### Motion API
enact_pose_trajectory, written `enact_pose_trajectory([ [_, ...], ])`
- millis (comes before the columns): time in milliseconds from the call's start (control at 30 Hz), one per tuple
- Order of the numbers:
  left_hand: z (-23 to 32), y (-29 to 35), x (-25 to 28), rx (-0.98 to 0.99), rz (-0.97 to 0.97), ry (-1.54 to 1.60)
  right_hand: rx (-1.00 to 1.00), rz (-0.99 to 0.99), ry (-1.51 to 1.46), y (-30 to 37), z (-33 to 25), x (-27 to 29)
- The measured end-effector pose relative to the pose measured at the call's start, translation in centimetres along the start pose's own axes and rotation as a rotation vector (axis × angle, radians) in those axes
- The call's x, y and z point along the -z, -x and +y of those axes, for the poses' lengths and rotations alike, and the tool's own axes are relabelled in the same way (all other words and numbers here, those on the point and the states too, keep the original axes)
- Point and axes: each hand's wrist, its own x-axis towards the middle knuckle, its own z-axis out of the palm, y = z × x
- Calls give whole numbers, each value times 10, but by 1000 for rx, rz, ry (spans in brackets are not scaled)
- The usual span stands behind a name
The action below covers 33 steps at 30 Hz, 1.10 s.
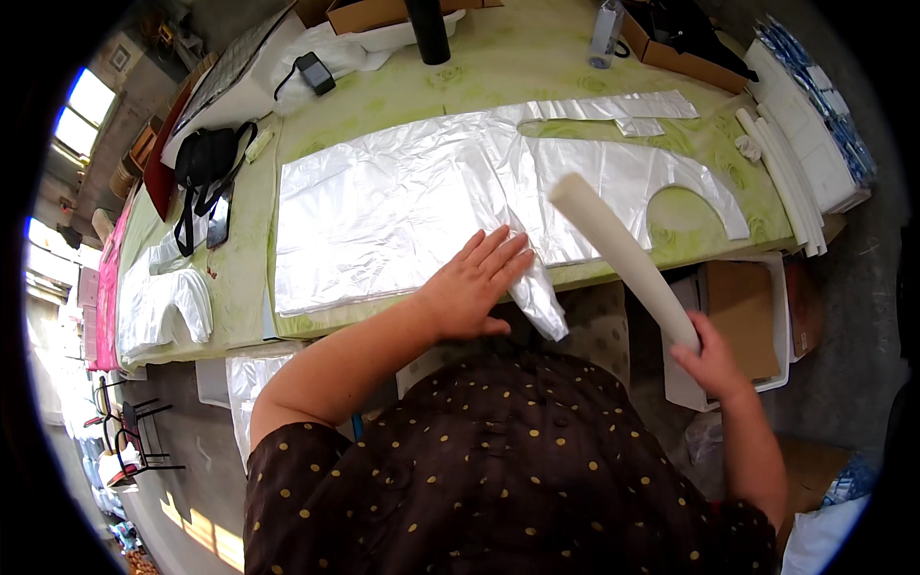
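A shiny white plastic sheet garment, shaped like an apron with long strips and a curved cutout, lies flat across the table. My left hand rests on its near edge, fingers stretched out and palm down. Beside those fingers, a loose folded flap of the plastic hangs over the table edge. In my right hand is the lower end of a long off-white tube. The tube slants up and to the left, its far end over the plastic.
The table has a green flowered cover. At its left lie a black bag, a phone and another folded plastic piece. Farther back stand a black cylinder and a clear bottle. More white tubes lie at right.
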Motion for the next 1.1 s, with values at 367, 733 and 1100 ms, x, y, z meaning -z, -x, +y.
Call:
enact_pose_trajectory([
  [367,5,18,-14,-46,233,-61,399,125,749,-182,-90,-19],
  [733,6,21,-15,6,189,7,1101,111,506,-121,-111,-115],
  [1100,5,23,-11,173,336,127,1021,114,230,-120,-115,-149],
])
